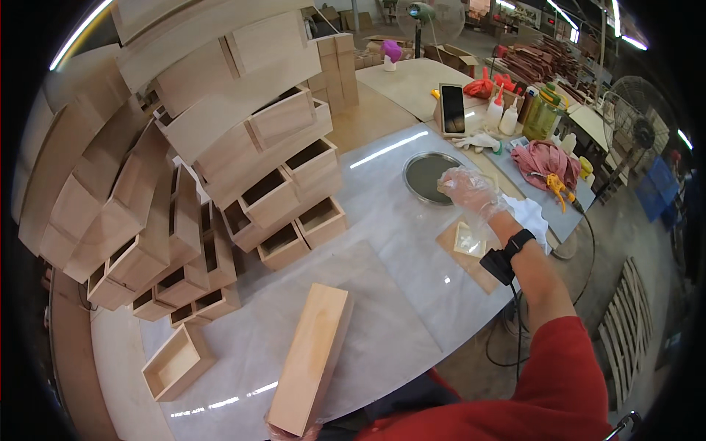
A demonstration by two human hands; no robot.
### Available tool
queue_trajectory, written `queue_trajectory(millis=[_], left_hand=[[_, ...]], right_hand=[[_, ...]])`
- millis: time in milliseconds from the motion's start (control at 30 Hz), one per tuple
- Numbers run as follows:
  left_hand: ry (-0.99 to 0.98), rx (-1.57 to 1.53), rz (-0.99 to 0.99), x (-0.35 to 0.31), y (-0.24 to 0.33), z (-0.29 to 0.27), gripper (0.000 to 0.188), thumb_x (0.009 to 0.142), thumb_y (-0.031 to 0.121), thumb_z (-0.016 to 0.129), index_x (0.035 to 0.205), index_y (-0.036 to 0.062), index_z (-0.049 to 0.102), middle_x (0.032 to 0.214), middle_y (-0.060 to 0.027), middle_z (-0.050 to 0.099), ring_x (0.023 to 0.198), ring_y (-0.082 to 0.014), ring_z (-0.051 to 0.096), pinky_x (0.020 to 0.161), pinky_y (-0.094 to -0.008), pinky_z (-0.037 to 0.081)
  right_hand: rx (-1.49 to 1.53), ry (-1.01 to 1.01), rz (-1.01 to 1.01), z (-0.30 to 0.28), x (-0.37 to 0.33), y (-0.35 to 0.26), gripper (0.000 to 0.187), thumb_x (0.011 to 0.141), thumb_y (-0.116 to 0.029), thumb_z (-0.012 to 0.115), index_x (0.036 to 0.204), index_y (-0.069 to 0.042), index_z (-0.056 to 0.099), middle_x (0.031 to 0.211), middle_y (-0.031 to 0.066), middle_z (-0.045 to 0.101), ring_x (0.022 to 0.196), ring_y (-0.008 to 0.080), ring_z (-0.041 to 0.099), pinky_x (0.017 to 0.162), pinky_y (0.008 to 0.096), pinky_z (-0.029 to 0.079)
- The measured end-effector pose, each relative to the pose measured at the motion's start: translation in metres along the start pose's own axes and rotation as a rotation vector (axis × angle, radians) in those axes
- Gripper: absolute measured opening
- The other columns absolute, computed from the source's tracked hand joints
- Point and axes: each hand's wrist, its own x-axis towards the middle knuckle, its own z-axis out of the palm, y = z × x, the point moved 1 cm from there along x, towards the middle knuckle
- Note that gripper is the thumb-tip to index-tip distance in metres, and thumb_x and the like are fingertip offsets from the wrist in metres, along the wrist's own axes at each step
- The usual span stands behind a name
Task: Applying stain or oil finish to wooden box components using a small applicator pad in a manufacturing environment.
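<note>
My left hand (293, 434), in a clear plastic glove, shows only a little at the bottom edge. It grips the near end of a long pale wooden box (312, 353), which is tilted on the plastic-covered table. Farther right, my right hand (471, 189), gloved in clear plastic too, is over the right edge of a round, shallow metal dish (418, 170) with a grey inside. Its fingers are bent together, and what they hold is hidden. Beside my right wrist lies a small square dish (468, 239) on a brown board (448, 237).
Tall stacks of wooden drawer boxes (272, 184) fill the left side, with one small open box (176, 361) in front. A phone (452, 109), white bottles (509, 117), a yellow-green jug (543, 112), a pink cloth (546, 163) and an orange-handled tool (557, 187) stand or lie at the right.
</note>
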Motion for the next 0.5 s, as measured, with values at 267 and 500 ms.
queue_trajectory(millis=[267,500], left_hand=[[0.027,0.233,0.019,-0.002,-0.005,-0.003,0.077,0.056,0.025,0.089,0.118,0.0005,0.051,0.106,-0.0157,0.061,0.094,-0.0231,0.059,0.08,-0.0371,0.049],[0.042,0.218,0.042,-0.007,-0.018,-0.003,0.073,0.06,0.02,0.088,0.119,0.0009,0.049,0.107,-0.0143,0.06,0.095,-0.0214,0.057,0.082,-0.0352,0.048]], right_hand=[[-0.012,-0.015,-0.072,0.009,0.006,0.001,0.017,0.081,-0.019,0.054,0.091,-0.011,0.066,0.098,0.0156,0.063,0.099,0.0331,0.058,0.087,0.0412,0.044],[0.234,0.135,0.021,-0.011,-0.008,-0.007,0.023,0.082,-0.023,0.057,0.095,-0.006,0.065,0.09,0.0146,0.064,0.09,0.0293,0.061,0.08,0.0378,0.047]])
